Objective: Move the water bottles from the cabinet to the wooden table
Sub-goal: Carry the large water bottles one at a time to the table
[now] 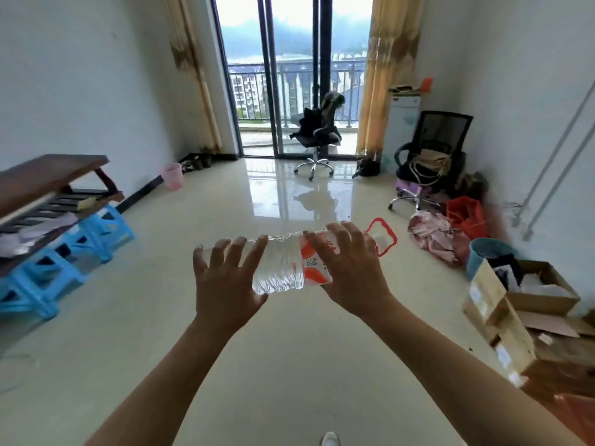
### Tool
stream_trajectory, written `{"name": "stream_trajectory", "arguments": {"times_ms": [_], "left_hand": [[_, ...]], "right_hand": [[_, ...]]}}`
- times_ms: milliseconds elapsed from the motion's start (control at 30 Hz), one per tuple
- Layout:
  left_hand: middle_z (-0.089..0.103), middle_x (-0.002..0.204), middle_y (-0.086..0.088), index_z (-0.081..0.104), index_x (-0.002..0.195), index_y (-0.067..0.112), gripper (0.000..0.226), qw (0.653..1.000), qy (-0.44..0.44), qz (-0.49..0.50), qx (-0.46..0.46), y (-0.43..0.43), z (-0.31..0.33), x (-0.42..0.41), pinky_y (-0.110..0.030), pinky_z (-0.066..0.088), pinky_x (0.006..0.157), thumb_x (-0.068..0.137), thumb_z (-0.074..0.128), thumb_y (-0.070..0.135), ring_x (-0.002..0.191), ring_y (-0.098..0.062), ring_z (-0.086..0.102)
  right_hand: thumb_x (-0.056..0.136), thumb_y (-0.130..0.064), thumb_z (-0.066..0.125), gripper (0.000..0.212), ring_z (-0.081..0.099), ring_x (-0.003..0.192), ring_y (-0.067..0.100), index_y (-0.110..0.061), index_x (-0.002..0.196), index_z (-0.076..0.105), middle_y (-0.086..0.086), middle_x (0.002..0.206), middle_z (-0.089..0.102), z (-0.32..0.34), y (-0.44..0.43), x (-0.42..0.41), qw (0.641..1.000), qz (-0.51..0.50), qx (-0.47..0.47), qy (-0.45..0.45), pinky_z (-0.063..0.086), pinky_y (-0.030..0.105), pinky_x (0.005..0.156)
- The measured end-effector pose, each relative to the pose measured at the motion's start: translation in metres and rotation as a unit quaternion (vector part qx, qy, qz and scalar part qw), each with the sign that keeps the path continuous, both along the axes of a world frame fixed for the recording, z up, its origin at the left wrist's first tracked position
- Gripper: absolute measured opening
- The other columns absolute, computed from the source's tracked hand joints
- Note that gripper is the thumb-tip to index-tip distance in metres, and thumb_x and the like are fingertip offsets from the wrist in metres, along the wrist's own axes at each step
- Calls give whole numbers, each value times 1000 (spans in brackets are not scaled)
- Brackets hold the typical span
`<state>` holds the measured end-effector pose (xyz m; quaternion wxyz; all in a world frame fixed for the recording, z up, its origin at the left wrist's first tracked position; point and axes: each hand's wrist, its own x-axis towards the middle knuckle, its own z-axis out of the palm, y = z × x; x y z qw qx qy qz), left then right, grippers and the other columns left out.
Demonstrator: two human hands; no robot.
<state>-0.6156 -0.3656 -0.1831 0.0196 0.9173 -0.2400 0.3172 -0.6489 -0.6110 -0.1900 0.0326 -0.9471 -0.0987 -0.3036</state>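
One bottle point(283, 268) in transit: it lies sideways in mid-air over the floor point(289, 365), held between both hands.

Left hand point(222, 278): fingers point(240, 252) curled over the base end, gripping it.
Right hand point(347, 268): fingers spread and curled over the orange-and-white label, also gripping. A red carry handle point(383, 235) sticks out just past the right fingers, at the cap end.

Step, as judged: the carry leg, with pick-up done and set-down not yet begun. The desk point(48, 178) stands well to the left of the left fingers, a dark wood top with a slatted shelf below.

Next move, as judged: turn left, close the gap, bring the bottle over the desk top, swing the base end down until it is upright, then lower it and let go. The bottle looks full and bulky, so both hands should stay on it until the base sits flat.

Surroundings, from far left of the fingers:
- blue stools point(64, 262) under and in front of the desk, likely to catch a foot on approach
- pink bin point(172, 176) by the wall, beyond the left fingers
- office chair point(317, 136) straight beyond the fingers, at the balcony door
- second chair point(431, 156), a heap of clothes point(431, 233) and open boxes point(531, 297), all right of the right fingers and off the route

The floor between the fingers and the desk shows nothing in the way.
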Motion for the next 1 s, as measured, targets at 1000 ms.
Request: {"name": "stream_trajectory", "arguments": {"times_ms": [1000], "left_hand": [[59,131,-11,52,144,20,96,929,-102,356,19,442,76,530,-62,37,101,60,85,52,118,-35,56]], "right_hand": [[79,-44,83,80,45,133,44,-25,149,49,20,144,49,94,483,699,936,339,-21,-95,40,61,104]]}}
